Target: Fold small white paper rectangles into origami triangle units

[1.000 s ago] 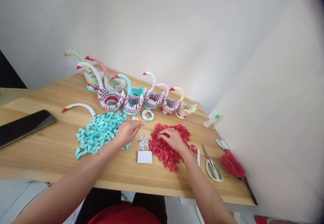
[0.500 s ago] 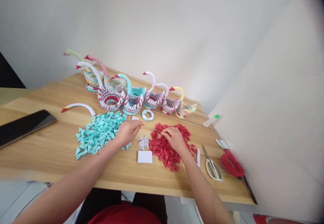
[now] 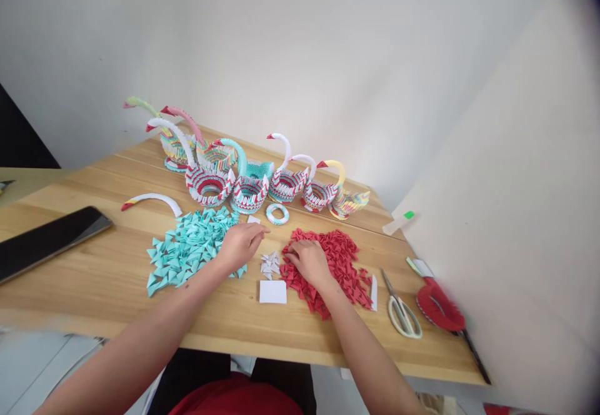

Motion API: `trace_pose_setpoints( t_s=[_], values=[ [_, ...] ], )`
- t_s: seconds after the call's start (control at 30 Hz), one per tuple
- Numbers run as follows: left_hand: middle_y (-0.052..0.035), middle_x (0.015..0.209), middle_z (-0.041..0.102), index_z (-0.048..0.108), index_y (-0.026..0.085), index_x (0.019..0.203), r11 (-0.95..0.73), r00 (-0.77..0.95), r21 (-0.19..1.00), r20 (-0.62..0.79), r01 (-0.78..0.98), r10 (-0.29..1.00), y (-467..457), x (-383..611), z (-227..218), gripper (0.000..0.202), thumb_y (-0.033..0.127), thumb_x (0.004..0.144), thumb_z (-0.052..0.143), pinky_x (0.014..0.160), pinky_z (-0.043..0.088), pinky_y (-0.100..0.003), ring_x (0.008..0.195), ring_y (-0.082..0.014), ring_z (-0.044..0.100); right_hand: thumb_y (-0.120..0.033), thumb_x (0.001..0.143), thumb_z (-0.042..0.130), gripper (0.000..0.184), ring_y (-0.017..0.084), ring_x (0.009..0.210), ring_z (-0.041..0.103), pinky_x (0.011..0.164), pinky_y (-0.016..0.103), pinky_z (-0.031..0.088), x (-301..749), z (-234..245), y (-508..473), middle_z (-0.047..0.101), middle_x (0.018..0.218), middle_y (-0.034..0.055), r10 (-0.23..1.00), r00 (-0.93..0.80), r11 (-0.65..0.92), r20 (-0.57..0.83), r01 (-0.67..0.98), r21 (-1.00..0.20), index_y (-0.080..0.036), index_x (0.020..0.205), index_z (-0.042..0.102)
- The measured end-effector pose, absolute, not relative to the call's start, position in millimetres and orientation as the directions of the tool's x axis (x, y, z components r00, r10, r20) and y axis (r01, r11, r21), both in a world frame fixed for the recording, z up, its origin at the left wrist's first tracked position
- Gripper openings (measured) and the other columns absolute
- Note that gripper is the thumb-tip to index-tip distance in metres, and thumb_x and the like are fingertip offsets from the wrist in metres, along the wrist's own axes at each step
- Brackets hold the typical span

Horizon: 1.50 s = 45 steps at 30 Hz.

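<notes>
My left hand [image 3: 241,244] rests at the right edge of a heap of teal folded paper triangles [image 3: 187,249], fingers curled and pinched together; what they hold I cannot make out. My right hand [image 3: 307,262] lies on the left side of a heap of red folded paper triangles [image 3: 335,265], fingers bent down into the pieces. Between the hands sit a few white folded pieces [image 3: 270,264] and a small white paper rectangle [image 3: 272,291].
Several paper swans [image 3: 248,180] stand in a row at the back of the wooden table [image 3: 94,277]. A loose white swan neck [image 3: 152,200], a teal ring [image 3: 277,214], a dark tablet [image 3: 47,240], scissors [image 3: 402,312] and a red paper piece [image 3: 440,309] also lie there.
My right hand has slid left across the red heap toward the white pieces. My left hand has stayed in place. The camera has shifted slightly.
</notes>
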<state>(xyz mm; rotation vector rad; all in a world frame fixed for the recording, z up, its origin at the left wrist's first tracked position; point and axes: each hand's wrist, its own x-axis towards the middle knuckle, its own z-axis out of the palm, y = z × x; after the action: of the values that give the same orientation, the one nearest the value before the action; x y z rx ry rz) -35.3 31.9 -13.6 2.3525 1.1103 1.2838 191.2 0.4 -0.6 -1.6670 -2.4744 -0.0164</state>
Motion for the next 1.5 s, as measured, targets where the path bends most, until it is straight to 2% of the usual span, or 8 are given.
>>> trace_pose_setpoints(
  t_s=[0.43, 0.63, 0.7, 0.83, 0.93, 1.07, 1.23, 1.5],
  values=[
    [-0.0042, 0.081, 0.072, 0.069, 0.017, 0.093, -0.681, 0.348, 0.521, 0.599, 0.515, 0.721, 27.5, -29.9, -13.0, 0.025, 0.009, 0.085, 0.046, 0.069, 0.046, -0.028, 0.074, -0.0182, 0.065, -0.024, 0.089, 0.058, 0.018, 0.023, 0.099, 0.059, 0.088, 0.035, 0.035, 180.4, 6.5, 8.6, 0.069, 0.101, 0.0082, 0.896, -0.406, 0.428, 0.178, 0.897, -0.109, -0.022, 0.105, 0.066],
    [-0.0037, 0.081, 0.072, 0.068, 0.018, 0.093, -0.68, 0.336, 0.517, 0.608, 0.52, 0.72, 28.6, -32.3, -12.5, 0.026, 0.009, 0.085, 0.045, 0.068, 0.045, -0.027, 0.072, -0.017, 0.064, -0.024, 0.091, 0.055, 0.015, 0.021, 0.086, 0.062, 0.08, 0.031, 0.039, 169.7, 4.4, 20.9, 0.069, 0.088, 0.0091, 0.887, -0.449, 0.461, 0.106, 0.875, -0.146, -0.018, 0.091, 0.068],
    [-0.0036, 0.082, 0.072, 0.068, 0.018, 0.095, -0.684, 0.336, 0.518, 0.612, 0.514, 0.716, 27.9, -30.9, -12.8, 0.026, 0.009, 0.086, 0.046, 0.069, 0.045, -0.028, 0.073, -0.0172, 0.064, -0.024, 0.091, 0.055, 0.016, 0.02, 0.087, 0.062, 0.08, 0.031, 0.041, 174.3, 4.2, 19.6, 0.07, 0.091, 0.0083, 0.892, -0.434, 0.452, 0.129, 0.849, -0.272, -0.018, 0.095, 0.068],
    [-0.0043, 0.083, 0.072, 0.068, 0.019, 0.105, -0.699, 0.362, 0.52, 0.608, 0.491, 0.707, 22.4, -26.0, -9.5, 0.023, 0.017, 0.089, 0.051, 0.069, 0.045, -0.028, 0.074, -0.018, 0.064, -0.03, 0.086, 0.06, 0.022, 0.019, 0.087, 0.063, 0.078, 0.03, 0.047, 184.3, 6.8, 9.5, 0.071, 0.099, 0.0062, 0.954, -0.285, 0.229, 0.089, 0.508, -0.83, -0.019, 0.103, 0.068],
    [-0.0046, 0.086, 0.072, 0.065, 0.022, 0.113, -0.76, 0.441, 0.494, 0.621, 0.421, 0.648, 17.2, -22.4, -6.3, 0.026, 0.025, 0.09, 0.055, 0.07, 0.045, -0.028, 0.076, -0.0176, 0.064, -0.036, 0.08, 0.066, 0.026, 0.017, 0.08, 0.063, 0.075, 0.03, 0.048, 184.7, 10.9, 1.7, 0.071, 0.094, 0.0038, 0.964, -0.263, 0.047, -0.025, 0.265, -0.963, -0.019, 0.099, 0.07],
    [-0.0056, 0.093, 0.073, 0.065, 0.023, 0.112, -0.828, 0.512, 0.446, 0.651, 0.341, 0.561, 15.6, -19.1, -8.4, 0.024, 0.029, 0.093, 0.051, 0.077, 0.046, -0.029, 0.085, -0.0176, 0.066, -0.036, 0.073, 0.074, 0.035, 0.015, 0.076, 0.062, 0.072, 0.028, 0.048, 179.9, 14.1, -1.5, 0.07, 0.087, 0.0022, 0.951, -0.301, -0.03, -0.068, 0.129, -0.991, -0.019, 0.103, 0.068],
    [-0.004, 0.091, 0.074, 0.069, 0.023, 0.104, -0.786, 0.493, 0.493, 0.612, 0.373, 0.618, 16.6, -17.2, -11.8, 0.021, 0.031, 0.092, 0.053, 0.074, 0.046, -0.028, 0.082, -0.0182, 0.067, -0.033, 0.073, 0.074, 0.041, 0.013, 0.067, 0.06, 0.066, 0.026, 0.047, 179.6, 11.6, -0.4, 0.067, 0.076, -0.0011, 0.947, -0.315, -0.023, -0.054, 0.102, -0.995, -0.02, 0.11, 0.062],
    [-0.003, 0.085, 0.073, 0.067, 0.02, 0.09, -0.649, 0.456, 0.628, 0.469, 0.43, 0.756, 14.6, -15.5, -9.1, 0.009, 0.024, 0.087, 0.06, 0.067, 0.047, -0.026, 0.078, -0.0187, 0.067, -0.035, 0.081, 0.067, 0.029, 0.019, 0.09, 0.066, 0.079, 0.032, 0.051, 180.6, 8.2, -4.8, 0.071, 0.102, 0.0051, 0.943, -0.331, 0.1, 0.031, 0.196, -0.976, -0.021, 0.106, 0.067]
  ],
)
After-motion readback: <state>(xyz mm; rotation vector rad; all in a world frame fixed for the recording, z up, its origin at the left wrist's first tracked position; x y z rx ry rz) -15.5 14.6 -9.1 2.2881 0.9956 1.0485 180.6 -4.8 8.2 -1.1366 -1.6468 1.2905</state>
